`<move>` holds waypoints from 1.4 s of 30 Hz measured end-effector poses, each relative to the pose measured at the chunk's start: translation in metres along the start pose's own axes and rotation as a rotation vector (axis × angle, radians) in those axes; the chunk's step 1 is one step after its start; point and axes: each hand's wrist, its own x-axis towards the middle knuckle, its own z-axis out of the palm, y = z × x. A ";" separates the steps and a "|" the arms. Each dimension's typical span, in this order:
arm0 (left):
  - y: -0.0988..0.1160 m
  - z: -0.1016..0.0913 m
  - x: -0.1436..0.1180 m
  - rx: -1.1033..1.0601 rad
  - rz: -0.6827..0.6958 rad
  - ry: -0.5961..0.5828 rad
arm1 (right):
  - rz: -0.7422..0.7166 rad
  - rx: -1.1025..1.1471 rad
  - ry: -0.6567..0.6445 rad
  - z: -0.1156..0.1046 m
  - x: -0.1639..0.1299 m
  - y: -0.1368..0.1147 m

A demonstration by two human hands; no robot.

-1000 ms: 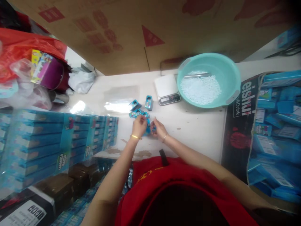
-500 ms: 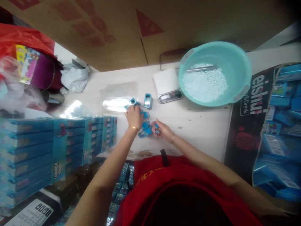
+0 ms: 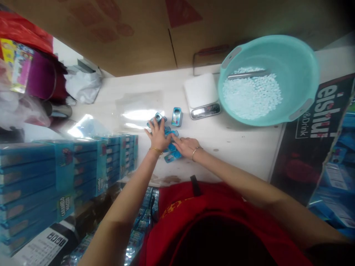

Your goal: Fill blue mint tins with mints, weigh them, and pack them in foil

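Small blue tins (image 3: 172,157) lie in a loose cluster on the white table. My left hand (image 3: 158,137) is open, its fingers spread over the cluster's left side and touching a tin with a round window (image 3: 158,117). From the right, my right hand (image 3: 188,146) reaches in with fingers stretched out over the tins, its fingertips close to my left thumb. Both hands partly cover the tins beneath them. Another tin (image 3: 176,116) with a dark round window stands apart, just beyond the hands.
A white digital scale (image 3: 202,92) sits beside a turquoise basin (image 3: 298,74) holding white pellets (image 3: 252,96) and a metal scoop (image 3: 246,74). Stacked blue boxes (image 3: 27,184) line the left. Clear plastic (image 3: 138,111) lies behind my left hand; a large carton (image 3: 144,37) stands at the back.
My right hand has moved left to the cluster; the small blue tin seen in it earlier no longer shows there. My left fingers have spread. The view has shifted slightly.
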 end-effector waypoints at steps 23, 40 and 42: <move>0.046 -0.028 -0.003 -0.348 0.532 0.013 | 0.218 1.885 -0.114 -0.019 -0.013 0.034; 0.077 -0.041 0.078 0.031 -0.003 -0.166 | 0.238 2.173 0.116 -0.017 -0.019 0.041; 0.082 -0.043 0.083 0.130 -0.028 -0.217 | 0.332 2.159 0.133 -0.015 -0.019 0.042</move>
